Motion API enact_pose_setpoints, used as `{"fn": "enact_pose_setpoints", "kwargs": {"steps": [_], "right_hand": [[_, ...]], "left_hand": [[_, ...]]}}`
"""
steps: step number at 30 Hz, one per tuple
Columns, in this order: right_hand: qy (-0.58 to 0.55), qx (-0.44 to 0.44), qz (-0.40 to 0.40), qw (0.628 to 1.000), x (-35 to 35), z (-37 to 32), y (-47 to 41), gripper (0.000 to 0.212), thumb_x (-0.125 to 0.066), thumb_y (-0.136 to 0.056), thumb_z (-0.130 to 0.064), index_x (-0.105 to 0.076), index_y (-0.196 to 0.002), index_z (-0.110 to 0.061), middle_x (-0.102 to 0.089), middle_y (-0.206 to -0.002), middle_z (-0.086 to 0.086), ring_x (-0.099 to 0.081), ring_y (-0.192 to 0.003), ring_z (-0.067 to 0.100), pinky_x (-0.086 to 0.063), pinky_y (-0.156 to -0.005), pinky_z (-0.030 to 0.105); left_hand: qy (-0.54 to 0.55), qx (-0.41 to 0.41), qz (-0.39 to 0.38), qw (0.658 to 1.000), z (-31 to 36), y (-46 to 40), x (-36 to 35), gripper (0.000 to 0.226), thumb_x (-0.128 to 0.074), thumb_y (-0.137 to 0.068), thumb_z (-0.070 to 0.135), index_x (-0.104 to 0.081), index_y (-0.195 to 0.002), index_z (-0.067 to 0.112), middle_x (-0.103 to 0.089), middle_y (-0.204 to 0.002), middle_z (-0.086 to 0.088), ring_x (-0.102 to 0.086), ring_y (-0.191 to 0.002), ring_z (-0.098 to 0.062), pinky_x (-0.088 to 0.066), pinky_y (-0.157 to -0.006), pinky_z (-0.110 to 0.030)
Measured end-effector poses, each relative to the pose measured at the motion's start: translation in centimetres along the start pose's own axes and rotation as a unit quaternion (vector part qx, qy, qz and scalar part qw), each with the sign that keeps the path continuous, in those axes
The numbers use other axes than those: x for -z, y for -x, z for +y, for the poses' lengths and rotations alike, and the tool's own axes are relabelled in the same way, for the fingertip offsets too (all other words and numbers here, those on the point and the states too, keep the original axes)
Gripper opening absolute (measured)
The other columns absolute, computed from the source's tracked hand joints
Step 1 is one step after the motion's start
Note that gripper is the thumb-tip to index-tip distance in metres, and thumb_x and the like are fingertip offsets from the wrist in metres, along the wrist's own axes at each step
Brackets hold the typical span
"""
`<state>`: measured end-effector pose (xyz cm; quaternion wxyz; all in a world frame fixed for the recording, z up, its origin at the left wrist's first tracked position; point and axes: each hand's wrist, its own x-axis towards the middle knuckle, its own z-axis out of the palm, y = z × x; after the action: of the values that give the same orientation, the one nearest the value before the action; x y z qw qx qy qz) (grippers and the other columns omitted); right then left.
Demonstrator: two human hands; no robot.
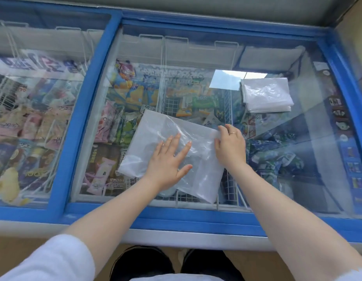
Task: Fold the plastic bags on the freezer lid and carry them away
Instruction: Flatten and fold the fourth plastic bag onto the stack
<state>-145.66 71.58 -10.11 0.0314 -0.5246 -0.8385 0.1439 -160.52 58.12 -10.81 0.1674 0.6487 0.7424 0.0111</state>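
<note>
One folded stack of clear plastic bags [267, 95] done; translucent plastic bag [155, 130] unfinished: flat left hand [167, 161] presses, right hand [229, 146] pinches its edge.

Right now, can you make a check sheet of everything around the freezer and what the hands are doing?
Surface: glass freezer lid with a blue frame, shut, ice cream packets showing beneath.
Job's things: plastic bag lying flat on the lid near the front; folded stack of bags further back on the right, apart from it.
Clutter: nothing seen on the lid besides the bags.
Hands: left hand pressing flat on the bag, fingers straight; right hand pinching the bag's right edge, ring on one finger.
Cables: nothing seen.
Surroundings: second freezer lid on the left; dark shoes on the floor below.
</note>
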Motion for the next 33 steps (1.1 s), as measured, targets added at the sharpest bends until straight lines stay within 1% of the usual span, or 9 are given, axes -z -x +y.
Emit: {"fn": "enact_pose_setpoints", "kwargs": {"steps": [5, 8, 13, 16, 20, 22, 25, 29, 33], "right_hand": [[-0.039, 0.015, -0.095, 0.995, 1.6, 1.6, -1.0, 0.017, -0.047, -0.093, -0.02, -0.053, -0.101, -0.007, -0.058, -0.087, 0.009, -0.055, -0.088, 0.031, -0.039, -0.066, 0.035], [-0.179, 0.02, -0.198, 0.963, 3.0, 2.8, 1.6, 0.021, -0.052, -0.09, -0.016, -0.044, -0.11, -0.018, -0.05, -0.063, 0.003, -0.048, -0.058, 0.021, -0.037, -0.056, 0.032], [-0.269, 0.063, -0.308, 0.91, 5.0, 3.6, 7.1, 0.024, -0.046, -0.088, -0.005, -0.061, -0.095, -0.022, -0.05, -0.058, -0.008, -0.051, -0.052, 0.009, -0.047, -0.059, 0.029], [-0.302, 0.053, -0.378, 0.874, 5.6, 4.2, 8.4, 0.038, -0.042, -0.079, 0.004, -0.064, -0.102, -0.018, -0.067, -0.083, 0.004, -0.055, -0.071, 0.015, -0.048, -0.072, 0.032], [-0.206, 0.164, -0.253, 0.931, 5.3, 3.9, 8.2, 0.026, -0.059, -0.082, -0.003, -0.07, -0.099, -0.019, -0.061, -0.093, -0.006, -0.053, -0.086, 0.017, -0.04, -0.08, 0.025], [-0.216, 0.2, -0.178, 0.939, 5.2, 2.9, 7.6, 0.009, -0.07, -0.081, -0.014, -0.074, -0.086, -0.02, -0.052, -0.096, -0.008, -0.044, -0.097, 0.019, -0.035, -0.087, 0.025], [-0.28, 0.202, -0.17, 0.923, 5.5, 0.9, 6.4, 0.005, -0.068, -0.084, -0.016, -0.067, -0.079, -0.014, -0.057, -0.098, -0.001, -0.047, -0.098, 0.015, -0.036, -0.085, 0.023], [-0.359, 0.119, -0.146, 0.914, 5.0, -1.0, 4.4, 0.02, -0.053, -0.093, -0.014, -0.051, -0.081, 0.003, -0.046, -0.071, 0.014, -0.04, -0.067, 0.016, -0.03, -0.064, 0.031], [-0.367, -0.024, -0.105, 0.924, 3.4, -2.4, 2.2, 0.028, -0.045, -0.096, -0.019, -0.035, -0.071, -0.01, -0.035, -0.066, -0.001, -0.031, -0.062, 0.013, -0.024, -0.056, 0.027]], "left_hand": [[-0.035, -0.01, -0.032, 0.999, 0.5, -0.2, -1.2, 0.085, 0.01, -0.071, 0.069, 0.005, -0.147, 0.032, 0.013, -0.156, -0.007, 0.012, -0.143, -0.025, 0.009, -0.113, -0.041], [-0.008, -0.017, -0.037, 0.999, 1.1, -0.9, -1.0, 0.089, 0.012, -0.069, 0.073, 0.003, -0.148, 0.032, 0.01, -0.157, -0.003, 0.01, -0.144, -0.022, 0.01, -0.113, -0.036], [-0.004, -0.084, -0.08, 0.993, 2.7, -1.6, -0.9, 0.081, 0.006, -0.073, 0.067, 0.006, -0.146, 0.033, 0.012, -0.156, 0.002, 0.01, -0.144, -0.021, 0.006, -0.114, -0.034], [0.0, -0.164, -0.127, 0.978, 3.4, -0.8, -1.2, 0.06, -0.026, -0.095, 0.052, -0.005, -0.147, 0.031, 0.008, -0.156, 0.005, 0.012, -0.143, -0.017, 0.01, -0.113, -0.031], [0.351, -0.065, -0.192, 0.914, 3.1, 0.5, 1.5, 0.034, -0.048, -0.096, 0.03, -0.046, -0.129, 0.038, -0.037, -0.14, 0.018, -0.026, -0.138, -0.008, -0.018, -0.115, -0.032], [0.424, 0.002, -0.224, 0.877, 2.2, 1.3, 3.7, 0.034, -0.046, -0.088, 0.051, -0.052, -0.12, 0.043, -0.047, -0.133, 0.021, -0.038, -0.13, -0.004, -0.024, -0.113, -0.032], [0.448, 0.03, -0.267, 0.852, 0.7, 2.2, 6.3, 0.07, -0.036, -0.074, 0.075, -0.052, -0.129, 0.033, -0.05, -0.135, 0.013, -0.04, -0.129, -0.006, -0.02, -0.11, -0.032], [0.465, 0.087, -0.204, 0.857, -1.8, 3.9, 8.3, 0.073, -0.043, -0.072, 0.075, -0.054, -0.128, 0.028, -0.054, -0.133, 0.007, -0.051, -0.12, -0.01, -0.032, -0.107, -0.035], [0.31, 0.072, -0.099, 0.943, -2.5, 4.3, 9.8, 0.076, -0.064, -0.072, 0.061, -0.038, -0.137, 0.032, -0.042, -0.142, 0.008, -0.04, -0.125, -0.005, -0.033, -0.097, -0.023]]}}
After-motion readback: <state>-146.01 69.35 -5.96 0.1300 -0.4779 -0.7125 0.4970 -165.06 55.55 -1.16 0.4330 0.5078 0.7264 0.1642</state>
